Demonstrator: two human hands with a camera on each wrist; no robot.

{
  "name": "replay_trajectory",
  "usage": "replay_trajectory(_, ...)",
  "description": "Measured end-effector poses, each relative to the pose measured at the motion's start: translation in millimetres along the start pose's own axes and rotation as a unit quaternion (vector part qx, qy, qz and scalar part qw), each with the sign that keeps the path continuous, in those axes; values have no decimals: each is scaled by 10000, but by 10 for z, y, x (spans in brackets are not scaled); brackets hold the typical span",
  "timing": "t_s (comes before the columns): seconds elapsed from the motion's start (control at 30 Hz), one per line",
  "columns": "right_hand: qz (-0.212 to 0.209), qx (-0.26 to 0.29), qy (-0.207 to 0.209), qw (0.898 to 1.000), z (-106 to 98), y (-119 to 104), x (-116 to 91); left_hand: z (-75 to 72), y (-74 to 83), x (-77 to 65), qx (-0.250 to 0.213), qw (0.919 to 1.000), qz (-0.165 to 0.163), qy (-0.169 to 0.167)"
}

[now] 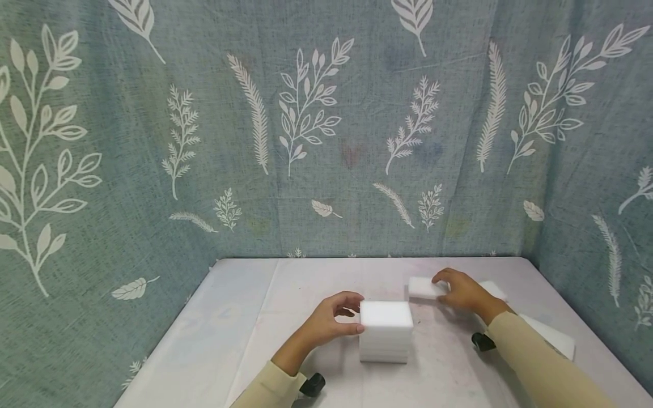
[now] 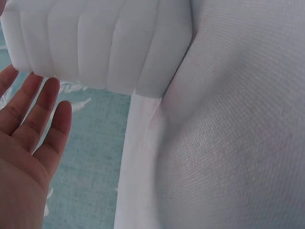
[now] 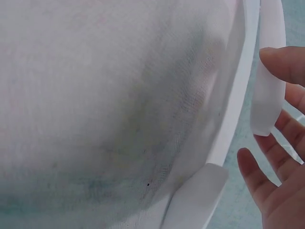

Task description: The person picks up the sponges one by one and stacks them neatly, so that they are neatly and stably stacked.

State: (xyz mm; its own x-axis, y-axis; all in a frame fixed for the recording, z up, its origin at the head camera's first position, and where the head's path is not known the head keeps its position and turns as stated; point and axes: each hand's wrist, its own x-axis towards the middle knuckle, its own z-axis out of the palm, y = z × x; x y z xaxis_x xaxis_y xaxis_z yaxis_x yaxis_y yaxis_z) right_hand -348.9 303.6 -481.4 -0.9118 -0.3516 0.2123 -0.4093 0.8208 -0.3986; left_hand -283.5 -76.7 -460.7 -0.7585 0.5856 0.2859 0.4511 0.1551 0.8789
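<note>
Directly against left hand (image 1: 329, 320), white stack (image 1: 385, 334), in right hand (image 1: 463, 292), white block (image 1: 424, 288).

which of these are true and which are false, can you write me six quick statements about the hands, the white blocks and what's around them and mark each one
1. The left hand is beside a stack of white blocks. True.
2. The right hand holds a white block. True.
3. In the head view, the stack stands to the right of the right hand. False: it stands to the left.
4. A white piece lies on the table near the right sleeve. True.
5. The right sleeve is bright red. False: it is beige.
6. The backdrop is plain. False: the curtain is leaf-patterned.
</note>
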Motion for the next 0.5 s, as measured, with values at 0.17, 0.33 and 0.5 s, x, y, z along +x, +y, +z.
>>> replay_trajectory(0.17,-53,-46,-83,9999,0,-16,-25,-1,-156,18,84,9999,76,112)
replay_trajectory(0.33,-158,-70,-112,9998,-22,-70,-49,-2,-173,15,167,9995,184,170)
replay_trajectory(0.5,-310,-128,-52,9994,-58,-151,-60,-10,-157,17,215,9994,222,179)
